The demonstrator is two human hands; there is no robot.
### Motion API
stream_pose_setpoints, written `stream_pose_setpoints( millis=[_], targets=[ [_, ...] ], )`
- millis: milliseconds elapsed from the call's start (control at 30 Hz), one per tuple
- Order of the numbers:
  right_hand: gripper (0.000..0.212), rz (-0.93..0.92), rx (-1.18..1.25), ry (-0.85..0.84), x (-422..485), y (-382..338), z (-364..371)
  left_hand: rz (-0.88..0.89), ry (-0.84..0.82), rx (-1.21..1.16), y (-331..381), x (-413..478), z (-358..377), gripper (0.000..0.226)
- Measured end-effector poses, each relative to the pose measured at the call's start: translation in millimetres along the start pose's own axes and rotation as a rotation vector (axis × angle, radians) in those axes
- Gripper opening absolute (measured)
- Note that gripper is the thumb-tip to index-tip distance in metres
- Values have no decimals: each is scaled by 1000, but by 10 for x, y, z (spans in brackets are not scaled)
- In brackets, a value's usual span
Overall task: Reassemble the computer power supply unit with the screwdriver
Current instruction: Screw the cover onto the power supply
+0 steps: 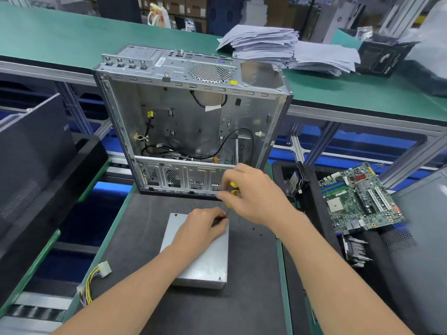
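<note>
Presently holds screwdriver [233,187] near upright in right grip [251,192], clenched round yellow handle, tip at far right corner of power supply unit [205,259] flat on desk [251,274], and pinches shaft low with left grip [203,226], likely to steady the bit.

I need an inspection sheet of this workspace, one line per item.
Surface: dark mat.
Job's things: power supply unit flat on mat; screwdriver stands at its far right corner.
Clutter: loose screws right of unit.
Hands: right hand grips screwdriver handle; left hand on unit, fingers curled at the tip, hold hidden.
Cables: yellow wire bundle, white plug, left of unit.
Surroundings: open computer case behind; motherboard right; paper stacks beyond.
</note>
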State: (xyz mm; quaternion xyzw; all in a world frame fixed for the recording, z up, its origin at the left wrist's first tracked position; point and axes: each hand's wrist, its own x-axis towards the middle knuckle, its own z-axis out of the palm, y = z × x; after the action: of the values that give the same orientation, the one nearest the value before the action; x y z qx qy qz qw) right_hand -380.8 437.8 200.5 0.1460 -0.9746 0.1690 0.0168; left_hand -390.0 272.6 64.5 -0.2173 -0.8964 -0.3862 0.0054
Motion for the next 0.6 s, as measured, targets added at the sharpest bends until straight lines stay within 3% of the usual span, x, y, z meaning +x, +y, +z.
stream_pose_setpoints(
  millis=[33, 133, 333, 600],
  targets=[
    [8, -121, 11, -90, -3, 8, -80, 8, 5, 9, -1, -3, 1, 8],
    [20, -262, 8, -273, 21, 0, -156, -10, -2, 31, 15, -2, -8, 10],
    [11, -17, 117, -37, 38, -84, 29, -33, -2, 17, 37, -12, -4, 10],
    [20, 329, 105, 190, 29, -209, 205, -34, 22, -22, 48, -22, -7, 7]
  ],
)
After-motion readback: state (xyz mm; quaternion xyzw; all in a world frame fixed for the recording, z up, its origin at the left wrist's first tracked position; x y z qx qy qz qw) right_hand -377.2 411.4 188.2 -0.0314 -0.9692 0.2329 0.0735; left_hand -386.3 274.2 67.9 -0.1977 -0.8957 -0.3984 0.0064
